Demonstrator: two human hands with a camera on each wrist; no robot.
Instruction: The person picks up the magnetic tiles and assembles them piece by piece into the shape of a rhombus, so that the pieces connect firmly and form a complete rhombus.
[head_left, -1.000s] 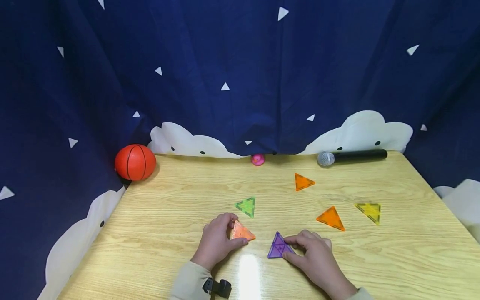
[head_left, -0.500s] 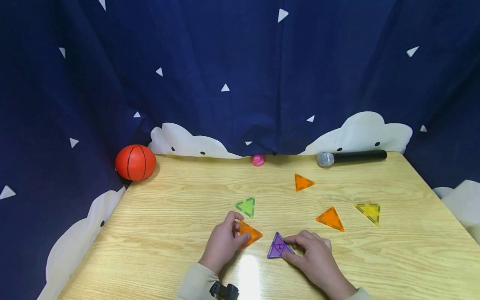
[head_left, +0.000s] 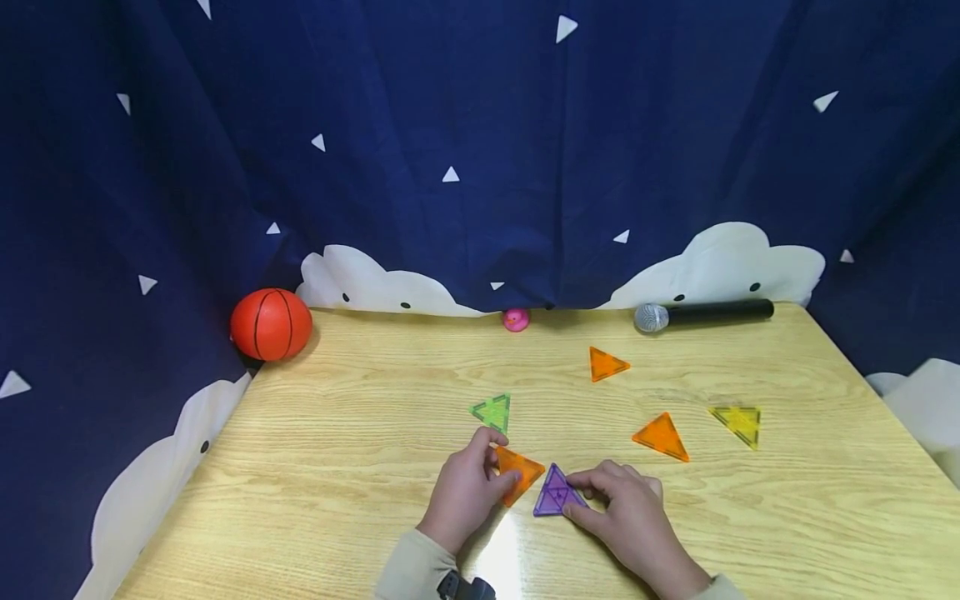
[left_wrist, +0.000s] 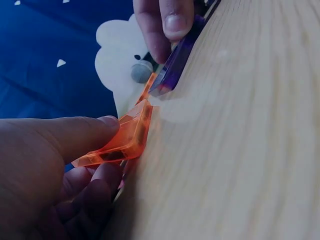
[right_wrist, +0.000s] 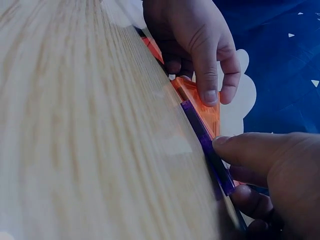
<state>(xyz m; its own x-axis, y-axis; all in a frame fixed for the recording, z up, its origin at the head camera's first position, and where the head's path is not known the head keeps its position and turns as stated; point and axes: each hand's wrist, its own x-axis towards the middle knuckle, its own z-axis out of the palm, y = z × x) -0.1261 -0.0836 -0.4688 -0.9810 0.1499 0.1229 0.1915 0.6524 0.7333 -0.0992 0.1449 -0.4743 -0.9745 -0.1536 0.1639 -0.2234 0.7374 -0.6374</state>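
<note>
In the head view my left hand [head_left: 467, 493] pinches an orange triangular magnetic tile [head_left: 519, 468] between thumb and fingers. The left wrist view has this orange tile [left_wrist: 131, 135] tilted, its near side lifted. Just to its right, a purple triangular magnetic tile [head_left: 555, 497] lies on the tabletop. My right hand [head_left: 630, 523] holds the purple tile at its right side, thumb in front and index finger behind. Only a narrow gap parts the two tiles as seen from the head. A green triangular tile [head_left: 495, 412] lies just beyond my left fingers.
Two more orange tiles [head_left: 663, 437] and a yellow tile [head_left: 741, 423] lie behind and right of my right hand. Along the back stand a red ball [head_left: 271, 325], a pink toy duck [head_left: 516, 320] and a microphone [head_left: 705, 313]. A dark blue curtain [head_left: 480, 100] hangs behind the wooden table [head_left: 337, 400].
My left hand has carried the orange tile rightward, close to the purple tile, and its corner has turned toward that tile. The right hand and the purple tile have hardly moved.
</note>
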